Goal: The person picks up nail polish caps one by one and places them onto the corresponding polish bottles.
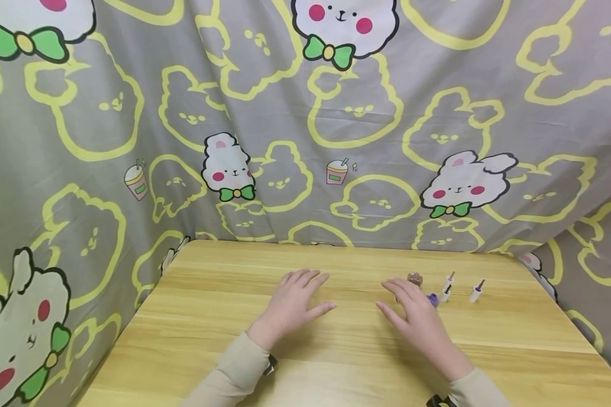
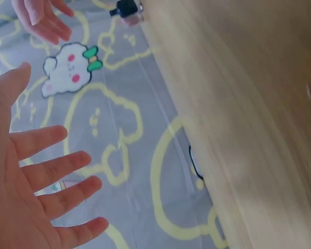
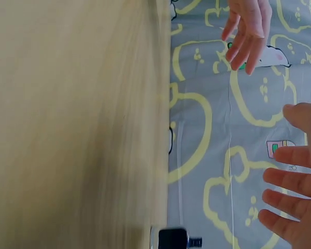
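My left hand (image 1: pixel 295 302) hovers over the middle of the table, its fingers loosely extended and holding nothing. To its right is my right hand (image 1: pixel 414 314), also with relaxed, spread fingers and nothing in them. A purple uncapped nail polish bottle (image 1: pixel 433 301) stands beside the right hand, partly hidden by it. Behind it sits a brownish bottle (image 1: pixel 414 278). Further right, three white nail polish caps (image 1: pixel 476 293) stand with their brushes pointing up. The right wrist view shows a dark, open-necked bottle (image 3: pixel 173 239) at its bottom edge.
The wooden table (image 1: pixel 209 305) ends at a grey curtain (image 1: pixel 285 124) with yellow outlines and white cartoon animals, which surrounds the back and sides. Dark wrist straps (image 1: pixel 270 364) show at both sleeves.
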Demonstrator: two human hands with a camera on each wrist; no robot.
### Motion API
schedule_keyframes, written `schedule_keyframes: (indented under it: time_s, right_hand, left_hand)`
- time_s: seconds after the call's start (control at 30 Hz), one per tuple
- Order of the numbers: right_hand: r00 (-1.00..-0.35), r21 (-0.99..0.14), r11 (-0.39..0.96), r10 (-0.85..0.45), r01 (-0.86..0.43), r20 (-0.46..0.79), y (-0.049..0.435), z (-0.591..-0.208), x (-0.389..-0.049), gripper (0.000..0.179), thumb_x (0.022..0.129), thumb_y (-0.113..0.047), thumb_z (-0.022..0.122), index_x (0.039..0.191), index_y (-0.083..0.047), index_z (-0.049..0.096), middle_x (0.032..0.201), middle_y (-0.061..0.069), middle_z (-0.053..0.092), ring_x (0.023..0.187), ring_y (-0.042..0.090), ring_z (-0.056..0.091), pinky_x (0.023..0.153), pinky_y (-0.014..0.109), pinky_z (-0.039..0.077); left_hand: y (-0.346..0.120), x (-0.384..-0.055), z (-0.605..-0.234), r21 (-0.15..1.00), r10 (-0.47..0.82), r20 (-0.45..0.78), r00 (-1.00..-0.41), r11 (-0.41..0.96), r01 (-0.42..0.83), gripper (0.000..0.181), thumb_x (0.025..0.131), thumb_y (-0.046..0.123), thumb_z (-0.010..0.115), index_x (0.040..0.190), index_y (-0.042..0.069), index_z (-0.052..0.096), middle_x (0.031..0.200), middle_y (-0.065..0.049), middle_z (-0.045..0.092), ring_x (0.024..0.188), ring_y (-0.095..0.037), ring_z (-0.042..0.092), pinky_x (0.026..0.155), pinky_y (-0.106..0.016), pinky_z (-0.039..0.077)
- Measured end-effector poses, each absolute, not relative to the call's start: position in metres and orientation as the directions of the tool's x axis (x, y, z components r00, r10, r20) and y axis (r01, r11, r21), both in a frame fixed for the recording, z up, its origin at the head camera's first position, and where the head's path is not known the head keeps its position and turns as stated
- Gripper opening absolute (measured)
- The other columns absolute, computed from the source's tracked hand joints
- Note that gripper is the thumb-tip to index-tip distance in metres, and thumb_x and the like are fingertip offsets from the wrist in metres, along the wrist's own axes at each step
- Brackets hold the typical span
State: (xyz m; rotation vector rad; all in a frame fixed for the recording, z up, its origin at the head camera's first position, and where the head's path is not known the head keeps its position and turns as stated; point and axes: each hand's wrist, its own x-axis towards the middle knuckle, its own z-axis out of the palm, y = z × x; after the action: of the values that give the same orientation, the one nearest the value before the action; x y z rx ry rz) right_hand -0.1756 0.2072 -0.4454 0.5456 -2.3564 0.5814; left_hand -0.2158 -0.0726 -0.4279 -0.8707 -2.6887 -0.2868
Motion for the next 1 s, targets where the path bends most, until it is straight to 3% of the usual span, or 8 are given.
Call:
schedule_keyframes:
  time_s: [0.23, 0.5, 0.77, 1.0]
  right_hand:
    - [-0.712, -0.282, 0.827, -0.187, -0.486, 0.676, 0.224, -0.446, -0.162, 0.045, 0.076, -0.014, 0.081, 0.117, -0.006, 0.066, 0.118, 0.008, 0.067, 0.111, 0.027, 0.06, 0.096, 0.042, 0.043]
    - [-0.746, -0.301, 0.849, -0.152, -0.434, 0.648, 0.243, -0.45, -0.15, 0.044, 0.076, -0.014, 0.08, 0.117, -0.007, 0.066, 0.115, 0.01, 0.068, 0.107, 0.03, 0.061, 0.095, 0.051, 0.045]
    - [-0.765, -0.327, 0.858, -0.111, -0.396, 0.635, 0.26, -0.454, -0.141, 0.043, 0.074, -0.012, 0.081, 0.114, -0.007, 0.067, 0.113, 0.012, 0.069, 0.108, 0.033, 0.06, 0.089, 0.056, 0.045]
    - [-0.81, -0.4, 0.85, -0.051, -0.342, 0.584, 0.28, -0.458, -0.135, 0.044, 0.08, -0.013, 0.077, 0.121, -0.007, 0.064, 0.123, 0.02, 0.064, 0.112, 0.039, 0.056, 0.089, 0.062, 0.043]
  left_hand:
    - [-0.056, -0.208, -0.431, 0.045, 0.596, 0.437, -0.673, 0.733, 0.679, 0.062, 0.093, 0.064, 0.046, 0.136, 0.02, 0.055, 0.132, 0.001, 0.061, 0.123, -0.018, 0.056, 0.107, -0.043, 0.043]
    - [-0.032, -0.203, -0.429, -0.009, 0.645, 0.518, -0.562, 0.662, 0.75, 0.054, 0.093, 0.058, 0.052, 0.129, 0.018, 0.061, 0.124, 0.002, 0.066, 0.116, -0.015, 0.06, 0.103, -0.038, 0.046]
    - [-0.006, -0.201, -0.432, -0.027, 0.675, 0.484, -0.557, 0.648, 0.761, 0.053, 0.095, 0.059, 0.047, 0.13, 0.021, 0.06, 0.125, 0.005, 0.066, 0.116, -0.014, 0.06, 0.103, -0.037, 0.046]
    - [0.017, -0.202, -0.435, -0.032, 0.692, 0.449, -0.565, 0.644, 0.764, 0.053, 0.095, 0.06, 0.047, 0.13, 0.022, 0.06, 0.125, 0.007, 0.066, 0.116, -0.012, 0.06, 0.104, -0.036, 0.045]
